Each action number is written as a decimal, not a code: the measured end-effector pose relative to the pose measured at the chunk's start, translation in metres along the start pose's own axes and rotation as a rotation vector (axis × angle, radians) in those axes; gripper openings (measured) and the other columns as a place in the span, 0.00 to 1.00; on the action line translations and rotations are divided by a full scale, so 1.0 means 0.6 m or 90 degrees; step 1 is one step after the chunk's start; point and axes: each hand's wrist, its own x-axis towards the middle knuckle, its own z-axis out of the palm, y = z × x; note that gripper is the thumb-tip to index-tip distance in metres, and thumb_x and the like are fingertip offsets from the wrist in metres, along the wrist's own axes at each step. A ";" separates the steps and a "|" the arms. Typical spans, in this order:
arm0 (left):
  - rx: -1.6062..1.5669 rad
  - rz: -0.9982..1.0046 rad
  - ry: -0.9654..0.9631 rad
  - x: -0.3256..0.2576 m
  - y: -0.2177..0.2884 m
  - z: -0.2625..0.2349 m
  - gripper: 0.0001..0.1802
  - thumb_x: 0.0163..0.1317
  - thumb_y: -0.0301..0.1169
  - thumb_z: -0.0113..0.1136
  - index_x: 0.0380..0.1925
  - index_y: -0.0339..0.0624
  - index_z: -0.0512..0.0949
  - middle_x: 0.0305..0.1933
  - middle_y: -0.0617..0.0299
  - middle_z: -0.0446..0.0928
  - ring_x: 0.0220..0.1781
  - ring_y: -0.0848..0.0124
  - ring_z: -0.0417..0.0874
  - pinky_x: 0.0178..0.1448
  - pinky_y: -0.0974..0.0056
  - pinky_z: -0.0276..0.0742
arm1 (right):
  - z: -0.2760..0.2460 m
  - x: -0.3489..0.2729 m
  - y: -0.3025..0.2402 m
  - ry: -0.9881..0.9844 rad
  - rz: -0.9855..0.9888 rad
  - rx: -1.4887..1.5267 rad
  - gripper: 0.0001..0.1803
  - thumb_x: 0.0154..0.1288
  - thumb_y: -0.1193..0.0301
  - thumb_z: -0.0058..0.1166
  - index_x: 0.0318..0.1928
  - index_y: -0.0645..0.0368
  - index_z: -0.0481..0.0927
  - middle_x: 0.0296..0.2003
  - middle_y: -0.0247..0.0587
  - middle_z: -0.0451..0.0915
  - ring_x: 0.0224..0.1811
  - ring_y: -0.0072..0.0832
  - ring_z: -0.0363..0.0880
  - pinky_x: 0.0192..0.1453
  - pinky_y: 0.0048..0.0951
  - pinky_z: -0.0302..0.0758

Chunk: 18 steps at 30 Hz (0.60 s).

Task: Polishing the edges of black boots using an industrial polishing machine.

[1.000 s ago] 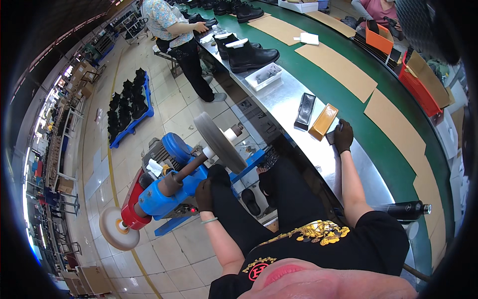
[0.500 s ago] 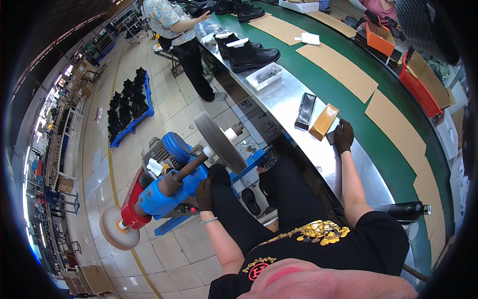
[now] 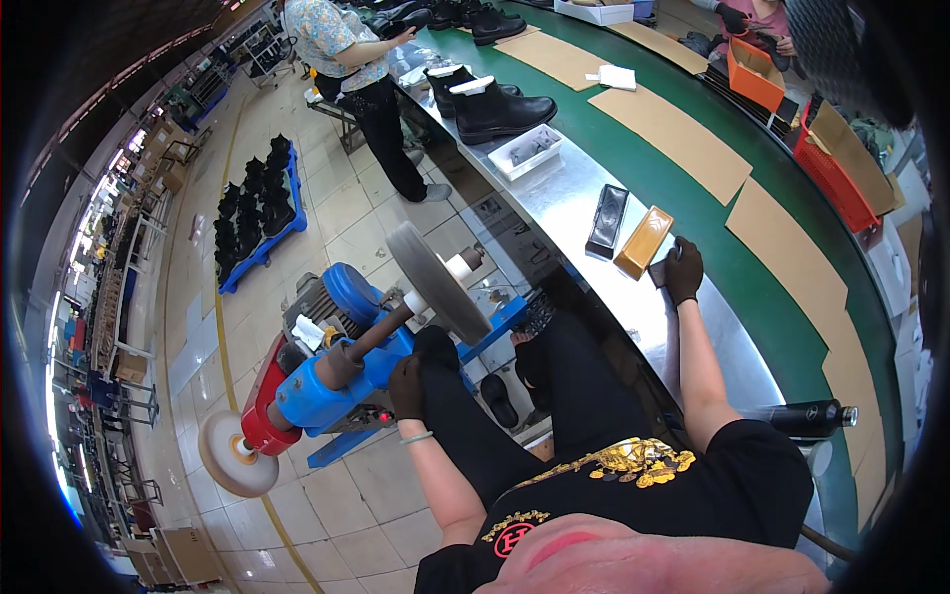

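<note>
Seated person, viewed from above, at a blue buffing machine (image 3: 332, 381) beside a steel workbench (image 3: 584, 198). Nearest the camera, the left hand (image 3: 406, 386), wearing a dark glove, is resting on the person's own black-trousered knee, just beside the machine's blue housing; its fingers are curling downward in a loose, half-closed pose and are gripping nothing that can be made out. The grey buffing wheel (image 3: 435, 282) is standing just above and beyond this hand, apart from it, while a white wheel (image 3: 236, 453) is sitting at the shaft's opposite end. Farther out, the right hand (image 3: 683, 269), also gloved, is lying on the bench surface with the arm stretched forward; its fingers are bending closed around a small dark object (image 3: 659, 273), too small to identify, and are lying just beside an orange rectangular tray (image 3: 643, 242). A black tray (image 3: 607, 220) is lying next to the orange one. A black bottle (image 3: 809, 418) is lying on the bench near the right elbow. Beyond, a pair of black boots (image 3: 495, 107) is standing on the bench, and another person (image 3: 361, 69) is working at the far end.
</note>
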 end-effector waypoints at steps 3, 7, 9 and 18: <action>-0.004 -0.012 -0.004 0.000 0.001 -0.001 0.17 0.64 0.37 0.48 0.40 0.37 0.81 0.43 0.48 0.81 0.47 0.53 0.81 0.52 0.59 0.73 | -0.001 0.000 -0.001 -0.002 0.000 0.005 0.15 0.57 0.70 0.51 0.46 0.57 0.78 0.41 0.48 0.78 0.44 0.45 0.76 0.50 0.43 0.72; 0.000 -0.014 -0.008 -0.001 0.006 -0.002 0.17 0.64 0.37 0.48 0.40 0.38 0.81 0.43 0.48 0.81 0.47 0.53 0.80 0.53 0.58 0.73 | -0.001 0.000 0.000 -0.005 -0.001 -0.001 0.15 0.58 0.70 0.51 0.46 0.57 0.78 0.41 0.48 0.78 0.44 0.45 0.76 0.50 0.43 0.72; -0.004 -0.024 -0.008 0.000 0.009 -0.003 0.17 0.64 0.37 0.48 0.40 0.38 0.81 0.43 0.48 0.81 0.47 0.53 0.80 0.52 0.58 0.73 | -0.001 0.000 -0.001 -0.006 0.002 -0.004 0.15 0.58 0.69 0.50 0.46 0.58 0.78 0.41 0.48 0.78 0.45 0.44 0.76 0.51 0.43 0.72; -0.031 -0.065 -0.003 -0.002 0.023 -0.006 0.17 0.64 0.36 0.48 0.40 0.38 0.82 0.43 0.48 0.81 0.47 0.53 0.81 0.52 0.59 0.73 | -0.003 0.000 -0.003 -0.010 0.007 -0.003 0.16 0.58 0.70 0.50 0.47 0.58 0.78 0.42 0.48 0.78 0.45 0.44 0.76 0.52 0.42 0.72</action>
